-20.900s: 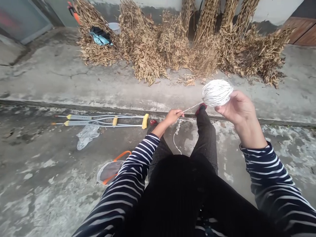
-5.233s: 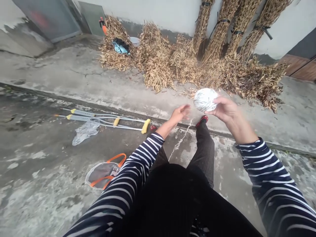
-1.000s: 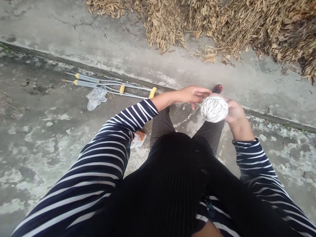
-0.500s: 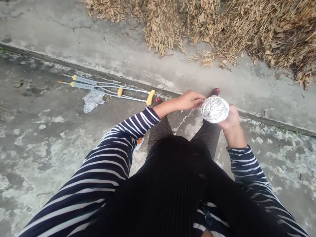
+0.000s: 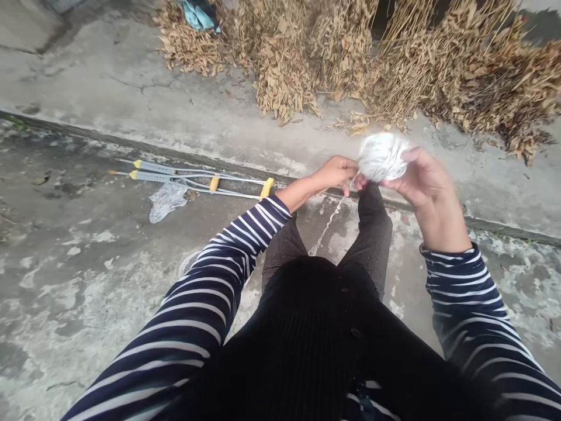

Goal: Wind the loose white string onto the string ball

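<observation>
The right hand (image 5: pixel 427 184) holds a white ball of string (image 5: pixel 382 156) up in front of the person, above the outstretched right leg (image 5: pixel 372 228), the fingers curled round its far side in a closed grip. The left hand (image 5: pixel 337 172) sits just beside the ball, thumb and fingers pinched on the loose strand (image 5: pixel 326 225) that trails down between the legs to the concrete floor (image 5: pixel 87 263).

The ball looks light and fairly firm, though its outer turns could slip, so it is best cupped round its middle; the strand is thin and limp and wants a fingertip pinch close to the ball.

Compared with half a second ago, the ball has risen and is blurred, the right hand has turned over it, and the view has tipped up to show more of the dried leafy bundles (image 5: pixel 284 64). The crutches (image 5: pixel 197 178) lie as before.
</observation>
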Tool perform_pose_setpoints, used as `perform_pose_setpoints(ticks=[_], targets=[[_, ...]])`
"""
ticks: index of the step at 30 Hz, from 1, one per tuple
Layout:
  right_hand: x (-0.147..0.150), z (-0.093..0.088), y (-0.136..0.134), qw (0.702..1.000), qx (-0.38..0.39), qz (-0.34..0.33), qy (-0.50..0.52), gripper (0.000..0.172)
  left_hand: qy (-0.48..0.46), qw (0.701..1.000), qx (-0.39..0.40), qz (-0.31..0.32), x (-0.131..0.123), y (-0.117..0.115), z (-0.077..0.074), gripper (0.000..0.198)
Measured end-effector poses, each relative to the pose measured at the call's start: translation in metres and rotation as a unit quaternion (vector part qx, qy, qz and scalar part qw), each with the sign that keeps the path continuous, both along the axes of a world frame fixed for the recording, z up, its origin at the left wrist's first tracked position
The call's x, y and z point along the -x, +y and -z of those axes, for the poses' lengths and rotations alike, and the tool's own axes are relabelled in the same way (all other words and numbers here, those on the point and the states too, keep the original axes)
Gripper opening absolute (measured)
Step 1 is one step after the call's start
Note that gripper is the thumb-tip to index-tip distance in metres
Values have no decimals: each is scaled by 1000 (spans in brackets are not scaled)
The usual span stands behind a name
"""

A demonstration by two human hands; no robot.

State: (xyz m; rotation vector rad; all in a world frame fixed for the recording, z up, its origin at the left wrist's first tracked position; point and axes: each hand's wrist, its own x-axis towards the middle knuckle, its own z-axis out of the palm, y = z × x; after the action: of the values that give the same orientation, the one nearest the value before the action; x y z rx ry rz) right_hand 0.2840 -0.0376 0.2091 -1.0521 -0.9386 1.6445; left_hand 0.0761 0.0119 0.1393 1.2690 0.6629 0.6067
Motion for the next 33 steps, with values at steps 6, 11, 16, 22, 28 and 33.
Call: perform_pose_setpoints(ticks=[6, 11, 16, 22, 28, 33], targets=[[-2, -89, 39, 991, -135, 4, 17, 47, -71, 995, -60, -23, 3, 45, -73, 16], [13, -85, 46, 989, -118, -85, 6, 61, -116, 984, -109, -79, -1, 54, -87, 24], [12, -65, 50, 991, -79, -109, 24, 57, -70, 972, -165, -149, -7, 47, -64, 14], [2, -50, 54, 994, -48, -97, 25, 53, 2, 957, -214, -198, -11, 38, -43, 30], [-3, -35, 56, 995, -66, -76, 21, 53, -61, 984, -94, -137, -20, 24, -28, 25], [-14, -31, 67, 998, -55, -13, 24, 53, -99, 993, 19, -59, -7, -1, 0, 29]])
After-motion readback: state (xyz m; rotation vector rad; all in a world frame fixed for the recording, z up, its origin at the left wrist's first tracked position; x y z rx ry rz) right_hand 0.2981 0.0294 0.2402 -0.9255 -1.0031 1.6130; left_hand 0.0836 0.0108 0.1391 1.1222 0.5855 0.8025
